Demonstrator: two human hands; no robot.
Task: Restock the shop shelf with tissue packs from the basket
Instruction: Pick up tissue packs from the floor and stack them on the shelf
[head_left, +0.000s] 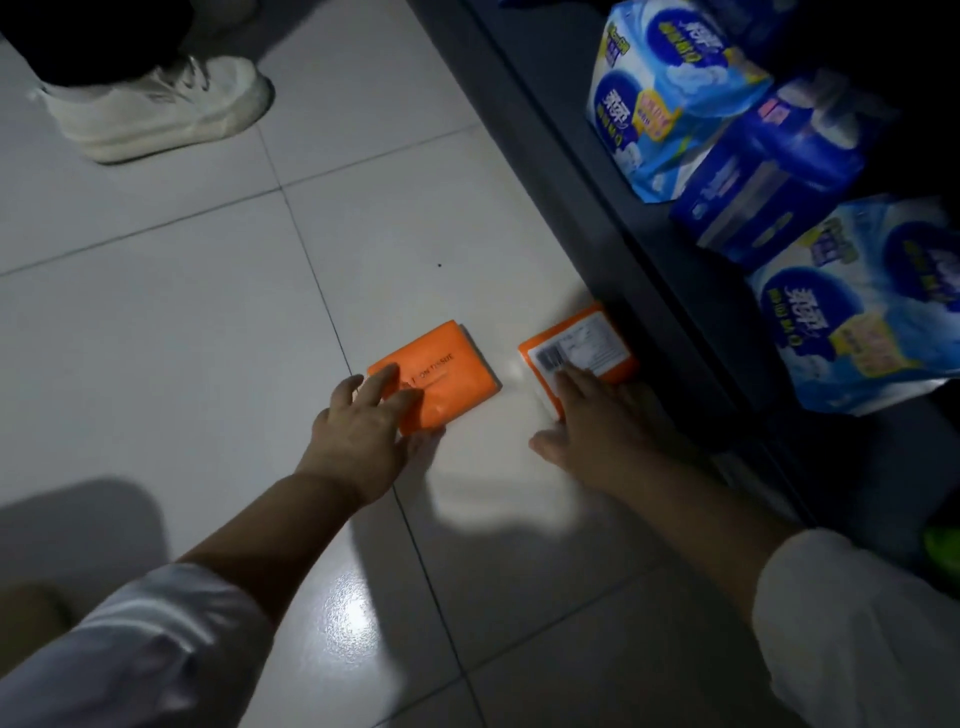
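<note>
Reaching left hand (363, 431): fingers spread and nearly straight, laid flat on the plain orange pack (447, 369), thumb at its near edge; not closed round it.
Right hand (592, 421): blurred, fingers stretched out onto the labelled orange pack (587, 338); nothing clasped.
Plain orange pack: flat on the floor tiles (208, 312), near the shelf base (597, 171).
Labelled orange pack: barcode side up, just beside the shelf base.
Blue bundles (670, 88): on the shelf, behind the shelf base.
White shoe (156, 109): well apart from the shelf base.
</note>
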